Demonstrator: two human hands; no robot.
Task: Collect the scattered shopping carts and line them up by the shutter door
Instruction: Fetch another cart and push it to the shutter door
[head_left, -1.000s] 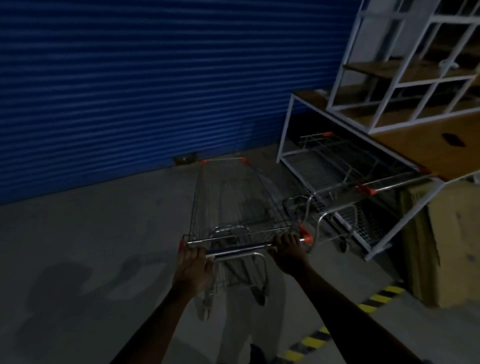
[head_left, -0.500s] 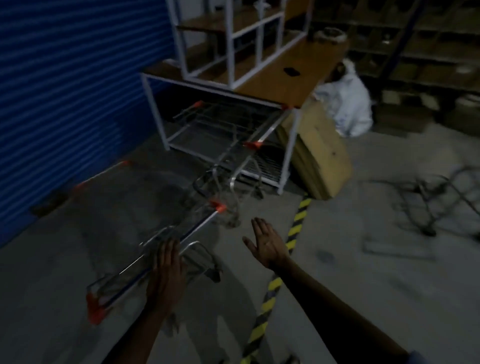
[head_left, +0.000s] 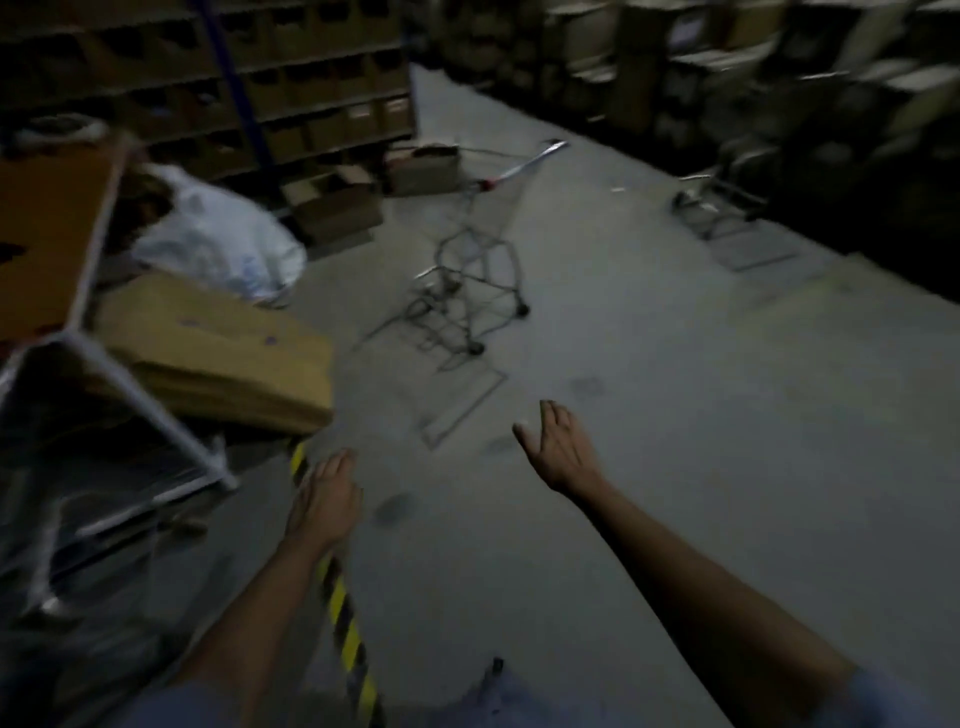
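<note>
Carts first: nearest shopping cart (head_left: 470, 260) stands out in the middle of the concrete floor (head_left: 675, 415), well ahead of both hands and a bit between them. Its handle bar (head_left: 524, 165) sits at the far end, running up toward the right, so the long axis points away down the aisle. Basket looks empty as far as I can tell, though it's pretty blurry. A second cart (head_left: 719, 205) sits farther off, near the right-hand shelving (head_left: 779, 78), too smeared to say much about.

Neither hand is holding anything. Right hand (head_left: 563, 452) is up with its grip released, fingers spread, palm turned inward. Left hand (head_left: 327, 501) hangs lower, also loose and empty, right over the yellow-black floor tape (head_left: 345, 623). Right hand is the nearer one to that cart, I'd say.

Off to the left there's a white metal frame (head_left: 156, 415), flattened cardboard (head_left: 218, 353) leaning by it, and a white sack (head_left: 218, 239) behind. Open cardboard box (head_left: 332, 202) by the left shelving, contents not visible.

Next bit, my guess, is walking round to the handle end.
</note>
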